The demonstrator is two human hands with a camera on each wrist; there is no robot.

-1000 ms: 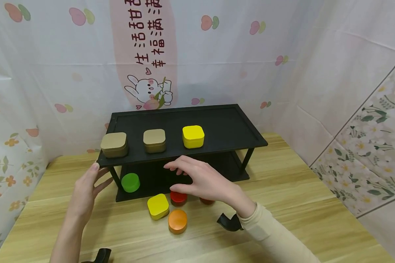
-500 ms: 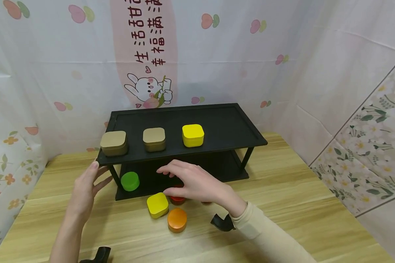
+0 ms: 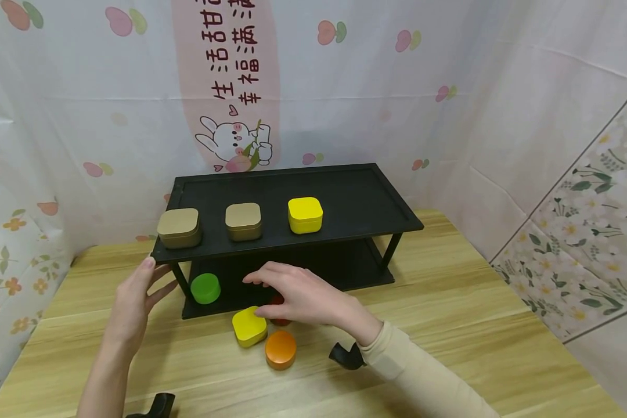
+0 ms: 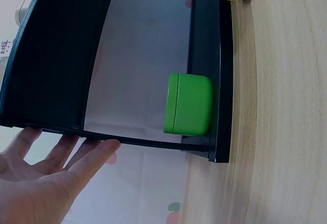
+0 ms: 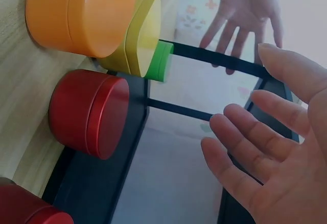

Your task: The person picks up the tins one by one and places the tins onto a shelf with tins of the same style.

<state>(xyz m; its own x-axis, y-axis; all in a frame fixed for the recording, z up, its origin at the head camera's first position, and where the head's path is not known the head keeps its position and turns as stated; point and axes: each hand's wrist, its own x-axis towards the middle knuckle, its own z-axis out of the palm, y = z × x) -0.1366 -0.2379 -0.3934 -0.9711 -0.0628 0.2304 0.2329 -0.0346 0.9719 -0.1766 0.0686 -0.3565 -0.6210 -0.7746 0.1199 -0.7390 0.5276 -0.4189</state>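
Note:
My left hand (image 3: 133, 302) lies open, its straight fingers (image 4: 87, 155) touching the front left corner of the black two-tier shelf (image 3: 345, 200). My right hand (image 3: 298, 293) hovers open with spread fingers (image 5: 255, 152) just above a red round tin (image 3: 278, 318) at the shelf's front; the wrist view shows a gap between them. Next to it on the table sit a yellow square tin (image 3: 249, 326) and an orange round tin (image 3: 280, 349). A green round tin (image 3: 205, 288) stands on the lower shelf. A second red tin (image 5: 25, 208) shows only in the right wrist view.
On the top shelf stand two gold square tins (image 3: 179, 227) (image 3: 243, 221) and a yellow square tin (image 3: 305, 215). The shelf rests on a wooden table (image 3: 449, 325) backed by a printed white curtain. Black wrist mounts show near both forearms.
My right hand has moved down and to the left, and now covers most of the red tin. The left hand has stayed at the shelf corner.

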